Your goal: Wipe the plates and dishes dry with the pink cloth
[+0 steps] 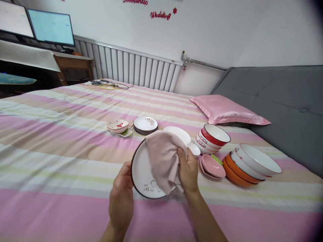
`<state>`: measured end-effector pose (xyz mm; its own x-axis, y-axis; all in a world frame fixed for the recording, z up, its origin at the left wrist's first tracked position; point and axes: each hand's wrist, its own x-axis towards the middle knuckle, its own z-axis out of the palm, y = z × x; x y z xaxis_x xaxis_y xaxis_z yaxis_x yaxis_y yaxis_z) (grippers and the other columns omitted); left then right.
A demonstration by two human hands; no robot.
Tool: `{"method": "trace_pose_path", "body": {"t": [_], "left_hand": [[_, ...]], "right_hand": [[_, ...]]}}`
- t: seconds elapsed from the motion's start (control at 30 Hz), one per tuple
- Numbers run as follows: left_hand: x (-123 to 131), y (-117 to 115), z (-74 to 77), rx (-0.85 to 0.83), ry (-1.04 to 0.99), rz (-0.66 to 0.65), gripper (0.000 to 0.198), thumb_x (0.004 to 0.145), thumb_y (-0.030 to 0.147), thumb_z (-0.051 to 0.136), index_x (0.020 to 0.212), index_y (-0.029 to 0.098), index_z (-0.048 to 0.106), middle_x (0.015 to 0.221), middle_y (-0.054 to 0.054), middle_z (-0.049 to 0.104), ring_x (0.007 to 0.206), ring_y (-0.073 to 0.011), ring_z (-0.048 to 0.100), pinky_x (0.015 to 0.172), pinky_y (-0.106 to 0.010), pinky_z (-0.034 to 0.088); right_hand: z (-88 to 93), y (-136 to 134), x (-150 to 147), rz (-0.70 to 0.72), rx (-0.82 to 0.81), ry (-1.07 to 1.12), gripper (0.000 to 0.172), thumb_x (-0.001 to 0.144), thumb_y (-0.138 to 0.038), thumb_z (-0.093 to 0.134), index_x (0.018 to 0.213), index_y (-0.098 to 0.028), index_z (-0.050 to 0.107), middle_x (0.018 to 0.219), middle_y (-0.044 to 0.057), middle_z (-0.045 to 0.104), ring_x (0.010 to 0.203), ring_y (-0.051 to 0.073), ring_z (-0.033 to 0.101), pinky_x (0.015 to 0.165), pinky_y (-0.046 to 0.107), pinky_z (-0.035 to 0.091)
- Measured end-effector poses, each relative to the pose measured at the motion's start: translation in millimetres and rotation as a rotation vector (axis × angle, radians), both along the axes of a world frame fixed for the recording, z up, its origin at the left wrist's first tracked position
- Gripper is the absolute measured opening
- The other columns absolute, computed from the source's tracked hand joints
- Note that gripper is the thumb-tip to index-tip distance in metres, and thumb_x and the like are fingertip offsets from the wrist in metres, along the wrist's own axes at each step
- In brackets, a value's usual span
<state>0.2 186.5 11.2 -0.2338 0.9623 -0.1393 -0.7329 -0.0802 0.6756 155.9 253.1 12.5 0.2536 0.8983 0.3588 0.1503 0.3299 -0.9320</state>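
Observation:
A white plate (142, 169) with a dark rim and a small brown pattern is tilted up above the bed, its left edge held by my left hand (122, 195). My right hand (188, 169) is closed on a pinkish-beige cloth (163, 158), which lies over the right part of the plate's face. Behind the held plate sits a stack of similar plates (145, 123). Left of that stack are small patterned dishes (117, 125). A white oval dish (178, 133) and a small white bowl (193, 149) lie just beyond the cloth.
Red-and-white bowls (215, 136), pink dishes (213, 166) and a stack of white and orange bowls (252, 161) stand on the right of the striped bed (63, 151). Further back are a pink pillow (227, 109) and cables (111, 84). Monitors (51, 27) stand at the far left.

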Motion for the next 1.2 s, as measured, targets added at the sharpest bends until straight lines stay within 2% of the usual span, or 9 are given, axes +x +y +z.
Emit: {"method": "trace_pose_path", "body": {"t": [0.1,0.2,0.3,0.43,0.57,0.73,0.83,1.03,1.2], "left_hand": [[-6,6,5.0,0.017,0.281,-0.101,0.046,0.07,0.051,0.062,0.1,0.017,0.067,0.099,-0.008,0.069,0.097,-0.0279,0.059,0.071,-0.028,0.046],[-6,7,5.0,-0.104,0.46,-0.13,0.041,0.066,0.043,0.07,0.097,0.017,0.068,0.084,-0.006,0.071,0.079,-0.0249,0.063,0.062,-0.027,0.045],[-2,6,4.0,-0.275,0.505,-0.121,0.036,0.063,0.047,0.072,0.077,0.014,0.067,0.06,-0.004,0.065,0.056,-0.0211,0.061,0.05,-0.027,0.043],[-6,6,0.1,-0.403,0.521,-0.054,0.05,0.06,0.062,0.068,0.051,0.016,0.052,0.042,0.0,0.051,0.038,-0.0145,0.05,0.037,-0.023,0.035],[-12,10,-5.5,-0.418,0.393,-0.009,0.049,0.057,0.06,0.072,0.053,0.015,0.053,0.041,0.001,0.05,0.037,-0.0133,0.049,0.036,-0.023,0.037],[-9,13,-2.9,-0.454,0.234,0.1,0.032,0.057,0.032,0.08,0.077,0.011,0.066,0.053,-0.003,0.062,0.048,-0.0201,0.061,0.046,-0.03,0.05],[-5,13,0.5,-0.473,0.173,0.205,0.03,0.061,0.026,0.078,0.083,0.01,0.067,0.057,-0.005,0.064,0.051,-0.0206,0.063,0.051,-0.032,0.053],[8,12,1.3,-0.45,0.058,0.4,0.032,0.064,0.03,0.077,0.088,0.012,0.068,0.072,-0.005,0.069,0.06,-0.017,0.065,0.06,-0.03,0.056],[13,8,2.7,-0.514,0.045,0.511,0.036,0.057,0.041,0.08,0.07,0.012,0.063,0.064,-0.001,0.064,0.056,-0.0152,0.061,0.054,-0.028,0.054]], "right_hand": [[7.2,4,19,0.067,0.076,-0.206,0.026,0.086,-0.042,0.052,0.088,-0.017,0.061,0.08,0.0,0.06,0.076,0.015,0.053,0.068,0.024,0.04],[7.9,2,24,0.189,0.074,-0.345,0.025,0.087,-0.04,0.053,0.081,-0.017,0.06,0.072,-0.002,0.055,0.07,0.013,0.049,0.064,0.023,0.038],[6.1,0,22,0.305,0.01,-0.36,0.026,0.087,-0.041,0.052,0.077,-0.017,0.056,0.068,-0.004,0.05,0.066,0.012,0.046,0.062,0.022,0.036],[0.8,-1,13,0.382,-0.039,-0.362,0.028,0.087,-0.042,0.052,0.073,-0.018,0.051,0.065,-0.005,0.046,0.063,0.011,0.043,0.059,0.021,0.033],[-6.1,-1,2,0.31,-0.048,-0.332,0.027,0.087,-0.043,0.051,0.076,-0.018,0.052,0.065,-0.005,0.046,0.062,0.011,0.044,0.058,0.022,0.033],[-14.5,-3,-14,0.229,-0.089,-0.232,0.027,0.087,-0.044,0.051,0.078,-0.019,0.048,0.067,-0.006,0.048,0.064,0.011,0.046,0.061,0.023,0.036],[-20.3,-8,-26,0.126,-0.122,-0.176,0.026,0.088,-0.045,0.048,0.079,-0.02,0.046,0.069,-0.005,0.049,0.066,0.012,0.047,0.063,0.024,0.036],[-29.6,-22,-47,-0.015,-0.201,-0.088,0.025,0.088,-0.046,0.043,0.081,-0.022,0.042,0.075,-0.002,0.054,0.075,0.016,0.052,0.07,0.027,0.038],[-36.0,-35,-63,-0.021,-0.352,0.031,0.027,0.087,-0.049,0.042,0.091,-0.022,0.047,0.088,0.001,0.059,0.087,0.019,0.056,0.079,0.029,0.04]]}}
